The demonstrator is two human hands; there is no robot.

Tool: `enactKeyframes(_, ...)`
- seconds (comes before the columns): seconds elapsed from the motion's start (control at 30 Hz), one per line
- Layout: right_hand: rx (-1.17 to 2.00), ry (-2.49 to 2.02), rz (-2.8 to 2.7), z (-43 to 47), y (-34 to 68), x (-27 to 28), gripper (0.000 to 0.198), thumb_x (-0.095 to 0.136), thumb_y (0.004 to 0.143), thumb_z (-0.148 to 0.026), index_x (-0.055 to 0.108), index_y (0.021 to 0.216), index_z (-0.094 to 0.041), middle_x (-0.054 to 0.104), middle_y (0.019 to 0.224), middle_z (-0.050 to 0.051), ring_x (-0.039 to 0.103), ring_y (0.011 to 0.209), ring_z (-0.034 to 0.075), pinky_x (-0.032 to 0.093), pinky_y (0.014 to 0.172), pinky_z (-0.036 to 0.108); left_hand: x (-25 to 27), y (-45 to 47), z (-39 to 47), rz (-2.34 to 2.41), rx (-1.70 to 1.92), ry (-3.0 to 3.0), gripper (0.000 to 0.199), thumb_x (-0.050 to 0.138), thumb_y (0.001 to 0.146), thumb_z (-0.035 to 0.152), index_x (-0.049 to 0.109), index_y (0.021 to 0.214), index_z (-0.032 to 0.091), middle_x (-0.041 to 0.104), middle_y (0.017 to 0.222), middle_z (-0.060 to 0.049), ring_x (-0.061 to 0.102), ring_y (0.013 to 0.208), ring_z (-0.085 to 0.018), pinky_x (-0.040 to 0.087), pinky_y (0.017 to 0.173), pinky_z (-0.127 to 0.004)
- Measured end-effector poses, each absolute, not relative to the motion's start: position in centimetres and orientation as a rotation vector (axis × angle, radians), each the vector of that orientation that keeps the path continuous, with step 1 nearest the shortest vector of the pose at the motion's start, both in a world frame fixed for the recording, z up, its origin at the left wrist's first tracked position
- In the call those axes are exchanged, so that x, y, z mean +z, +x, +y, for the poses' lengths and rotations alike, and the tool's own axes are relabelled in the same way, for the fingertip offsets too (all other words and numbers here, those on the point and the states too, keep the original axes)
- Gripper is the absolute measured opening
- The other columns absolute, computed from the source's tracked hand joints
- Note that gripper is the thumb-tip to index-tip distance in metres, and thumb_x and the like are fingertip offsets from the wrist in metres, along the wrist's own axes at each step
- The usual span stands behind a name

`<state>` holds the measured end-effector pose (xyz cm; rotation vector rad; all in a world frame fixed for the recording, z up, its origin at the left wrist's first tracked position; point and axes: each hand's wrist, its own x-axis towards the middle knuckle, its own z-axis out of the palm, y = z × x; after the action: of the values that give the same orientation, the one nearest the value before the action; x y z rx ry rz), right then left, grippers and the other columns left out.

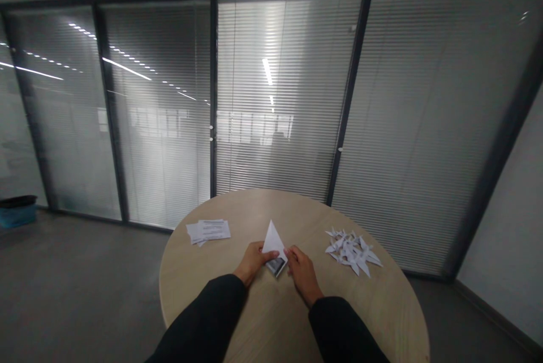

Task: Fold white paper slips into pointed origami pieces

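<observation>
A folded sheet of white paper, kite-shaped with its long point away from me, is between my two hands over the round table. Its near corner shows a dark printed patch. My left hand grips the left edge, thumb lying across the paper's face. At the right edge, my right hand pinches the side corner between thumb and fingers. The undersides of the fingers are hidden.
On the round wooden table, printed paper sheets lie at the left and a heap of folded white paper pieces at the right. Glass partitions with blinds stand behind. A blue bin is on the floor far left.
</observation>
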<state>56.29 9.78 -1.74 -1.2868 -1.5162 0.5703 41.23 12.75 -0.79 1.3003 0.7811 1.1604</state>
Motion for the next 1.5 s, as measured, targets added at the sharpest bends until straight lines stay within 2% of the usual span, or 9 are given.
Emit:
enactKeyframes(0.17, 0.597, -1.258, -1.498, 9.8, 56.3, -1.8, 0.039, 0.043, 0.081, -0.056, 0.048, 0.063, -0.022, 0.042, 0.051, -0.006, 0.045, 0.048, 0.013, 0.038, 0.047, 0.023, -0.3, 41.1, 12.6, 0.808, 1.174, 1.304, 0.043, 0.082, 0.046, 0.04, 0.07, 0.072, 0.008, 0.07, 0.069, -0.008, 0.06, 0.06, -0.017, 0.044, 0.061, -0.027)
enactKeyframes(0.23, 0.557, -1.24, -1.493, 9.8, 56.3, -1.8, 0.04, 0.045, 0.08, -0.056, 0.051, 0.062, -0.021, 0.048, 0.053, -0.004, 0.048, 0.053, 0.014, 0.039, 0.051, 0.024, -0.4, 41.1, 12.6, 0.82, 1.156, 1.321, 0.044, 0.082, 0.045, 0.041, 0.07, 0.072, 0.008, 0.069, 0.068, -0.007, 0.059, 0.059, -0.016, 0.043, 0.06, -0.026)
enactKeyframes(0.37, 0.578, -1.144, -1.451, 9.9, 56.2, -1.5, 0.038, 0.055, 0.074, -0.056, 0.06, 0.071, -0.018, 0.063, 0.072, 0.003, 0.057, 0.071, 0.02, 0.044, 0.064, 0.027, -0.9, 41.2, 12.7, 0.844, 1.026, 1.417, 0.046, 0.081, 0.044, 0.043, 0.071, 0.072, 0.008, 0.067, 0.065, -0.005, 0.057, 0.058, -0.015, 0.041, 0.059, -0.026)
enactKeyframes(0.53, 0.758, -1.112, -1.314, 10.0, 56.4, -1.2, 0.04, 0.065, 0.066, -0.056, 0.057, 0.06, -0.017, 0.056, 0.057, 0.0, 0.051, 0.056, 0.016, 0.038, 0.05, 0.024, -1.4, 41.4, 12.2, 0.818, 0.801, 1.531, 0.044, 0.081, 0.043, 0.04, 0.071, 0.072, 0.009, 0.068, 0.068, -0.004, 0.057, 0.061, -0.016, 0.043, 0.063, -0.027)
enactKeyframes(0.7, 0.801, -1.104, -1.176, 9.9, 56.7, -1.1, 0.038, 0.07, 0.062, -0.053, 0.063, 0.062, -0.015, 0.056, 0.056, -0.001, 0.049, 0.055, 0.015, 0.037, 0.049, 0.023, -0.8, 41.1, 11.7, 0.761, 0.684, 1.61, 0.04, 0.08, 0.048, 0.038, 0.072, 0.076, 0.011, 0.069, 0.072, -0.003, 0.058, 0.064, -0.016, 0.044, 0.066, -0.027)
enactKeyframes(0.93, 0.832, -1.062, -1.061, 9.5, 57.0, -0.7, 0.034, 0.069, 0.062, -0.045, 0.071, 0.072, -0.013, 0.062, 0.063, 0.002, 0.051, 0.058, 0.015, 0.039, 0.051, 0.024, -0.1, 40.8, 11.2, 0.797, 0.575, 1.721, 0.041, 0.079, 0.05, 0.04, 0.073, 0.079, 0.012, 0.069, 0.074, -0.003, 0.058, 0.066, -0.017, 0.044, 0.065, -0.027)
enactKeyframes(1.13, 0.773, -1.094, -1.091, 9.8, 57.4, -1.0, 0.033, 0.068, 0.063, -0.046, 0.071, 0.068, -0.013, 0.066, 0.064, 0.004, 0.054, 0.06, 0.017, 0.04, 0.054, 0.025, -0.8, 40.9, 11.5, 0.787, 0.575, 1.763, 0.04, 0.078, 0.052, 0.041, 0.073, 0.08, 0.012, 0.069, 0.075, -0.003, 0.058, 0.066, -0.017, 0.043, 0.065, -0.026)
enactKeyframes(1.4, 0.614, -1.129, -1.246, 10.3, 57.8, -1.1, 0.038, 0.063, 0.069, -0.052, 0.06, 0.057, -0.016, 0.052, 0.051, -0.003, 0.045, 0.05, 0.013, 0.033, 0.047, 0.024, -1.1, 41.5, 11.4, 0.772, 0.652, 1.649, 0.043, 0.079, 0.05, 0.045, 0.071, 0.074, 0.01, 0.066, 0.068, -0.003, 0.055, 0.061, -0.015, 0.041, 0.062, -0.026)
enactKeyframes(1.5, 0.59, -1.149, -1.313, 10.0, 57.5, -0.7, 0.037, 0.06, 0.071, -0.051, 0.06, 0.058, -0.016, 0.053, 0.053, -0.001, 0.047, 0.053, 0.014, 0.035, 0.049, 0.024, -1.0, 41.5, 11.4, 0.755, 0.688, 1.553, 0.048, 0.075, 0.054, 0.053, 0.069, 0.072, 0.009, 0.064, 0.065, -0.004, 0.053, 0.058, -0.013, 0.039, 0.06, -0.025)
